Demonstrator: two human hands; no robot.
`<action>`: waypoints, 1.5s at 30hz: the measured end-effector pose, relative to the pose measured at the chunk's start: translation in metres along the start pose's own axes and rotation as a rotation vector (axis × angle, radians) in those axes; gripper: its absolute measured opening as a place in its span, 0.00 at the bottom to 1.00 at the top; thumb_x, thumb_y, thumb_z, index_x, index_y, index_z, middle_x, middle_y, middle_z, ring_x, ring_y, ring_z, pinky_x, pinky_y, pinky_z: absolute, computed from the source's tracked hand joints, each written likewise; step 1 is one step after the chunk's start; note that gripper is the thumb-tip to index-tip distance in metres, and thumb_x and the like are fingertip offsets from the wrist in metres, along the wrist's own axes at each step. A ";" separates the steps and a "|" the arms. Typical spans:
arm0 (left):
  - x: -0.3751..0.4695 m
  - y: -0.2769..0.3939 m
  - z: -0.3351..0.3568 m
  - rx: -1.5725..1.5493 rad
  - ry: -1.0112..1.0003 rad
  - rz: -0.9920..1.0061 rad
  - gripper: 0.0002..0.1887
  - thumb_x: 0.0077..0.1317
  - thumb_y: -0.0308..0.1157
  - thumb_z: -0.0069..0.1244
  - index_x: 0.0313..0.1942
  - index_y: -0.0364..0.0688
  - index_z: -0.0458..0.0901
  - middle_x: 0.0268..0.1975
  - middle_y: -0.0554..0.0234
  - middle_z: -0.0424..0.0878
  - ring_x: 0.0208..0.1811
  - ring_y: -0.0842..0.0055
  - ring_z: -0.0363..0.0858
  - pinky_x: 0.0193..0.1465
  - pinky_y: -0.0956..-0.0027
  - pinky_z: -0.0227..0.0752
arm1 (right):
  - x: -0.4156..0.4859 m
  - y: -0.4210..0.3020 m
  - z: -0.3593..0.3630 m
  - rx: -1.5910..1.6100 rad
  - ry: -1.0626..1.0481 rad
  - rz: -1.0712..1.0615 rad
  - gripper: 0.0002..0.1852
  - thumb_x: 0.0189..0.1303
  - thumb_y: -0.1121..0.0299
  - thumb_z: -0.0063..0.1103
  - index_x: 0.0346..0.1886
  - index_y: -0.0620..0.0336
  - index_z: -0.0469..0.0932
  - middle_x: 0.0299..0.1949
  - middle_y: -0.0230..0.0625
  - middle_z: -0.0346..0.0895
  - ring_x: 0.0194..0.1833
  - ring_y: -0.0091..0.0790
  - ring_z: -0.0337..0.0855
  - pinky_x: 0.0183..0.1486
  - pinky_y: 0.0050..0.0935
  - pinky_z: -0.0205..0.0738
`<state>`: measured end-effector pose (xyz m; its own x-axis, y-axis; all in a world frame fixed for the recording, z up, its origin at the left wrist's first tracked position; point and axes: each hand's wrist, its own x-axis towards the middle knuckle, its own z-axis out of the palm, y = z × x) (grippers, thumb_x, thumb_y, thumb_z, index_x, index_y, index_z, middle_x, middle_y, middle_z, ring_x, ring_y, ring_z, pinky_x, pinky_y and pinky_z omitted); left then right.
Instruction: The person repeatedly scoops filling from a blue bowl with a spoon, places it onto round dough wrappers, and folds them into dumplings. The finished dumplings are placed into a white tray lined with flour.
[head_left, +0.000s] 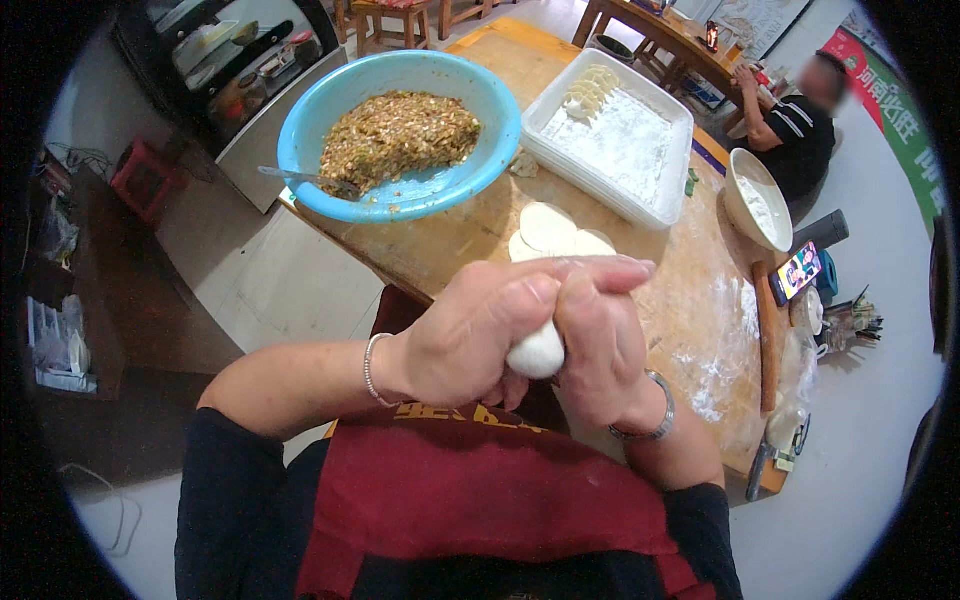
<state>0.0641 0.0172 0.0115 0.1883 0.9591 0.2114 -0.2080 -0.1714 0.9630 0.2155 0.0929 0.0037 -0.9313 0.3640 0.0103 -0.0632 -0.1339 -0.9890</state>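
Both my left hand (480, 330) and my right hand (606, 337) are pressed together around a white dumpling (537, 352), whose rounded end bulges out below the thumbs. Its upper edge is hidden by the fingers. Just beyond my hands, round dough wrappers (547, 227) lie overlapping on the wooden table (465, 247). A blue basin (390, 212) with minced filling (401, 135) stands at the far left, a spoon (311, 180) leaning in it. To its right, a white plastic tray (600, 196) holds flour and a group of shaped dumplings (592, 90).
A bowl of flour (757, 199), a wooden rolling pin (765, 337) and a propped phone (796, 274) stand along the right edge. A knife or scraper handle (757, 472) lies at the near right corner. Another person (799, 127) sits at a far table.
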 end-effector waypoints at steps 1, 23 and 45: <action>0.000 0.003 -0.002 -0.055 0.014 -0.116 0.40 0.71 0.55 0.29 0.65 0.25 0.70 0.66 0.37 0.74 0.48 0.64 0.85 0.47 0.69 0.79 | 0.002 -0.003 0.001 0.025 0.019 -0.040 0.35 0.76 0.41 0.32 0.50 0.69 0.75 0.30 0.46 0.81 0.28 0.39 0.84 0.31 0.31 0.80; -0.014 0.028 -0.089 0.337 0.435 0.193 0.44 0.69 0.58 0.49 0.75 0.37 0.58 0.69 0.47 0.71 0.66 0.65 0.74 0.66 0.61 0.66 | 0.120 -0.055 -0.177 -0.500 0.352 0.231 0.18 0.67 0.65 0.64 0.52 0.70 0.76 0.34 0.40 0.82 0.40 0.31 0.87 0.40 0.27 0.84; -0.054 0.012 -0.122 0.629 0.596 0.368 0.32 0.71 0.46 0.52 0.67 0.33 0.67 0.64 0.44 0.73 0.57 0.66 0.81 0.53 0.64 0.79 | 0.180 0.021 -0.234 -1.031 0.673 0.027 0.11 0.58 0.68 0.67 0.36 0.70 0.86 0.29 0.49 0.86 0.30 0.35 0.85 0.39 0.31 0.78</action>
<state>-0.0657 -0.0094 -0.0084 -0.3445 0.7476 0.5678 0.4330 -0.4101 0.8027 0.1303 0.3714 -0.0497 -0.5382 0.8158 0.2118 0.5502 0.5304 -0.6449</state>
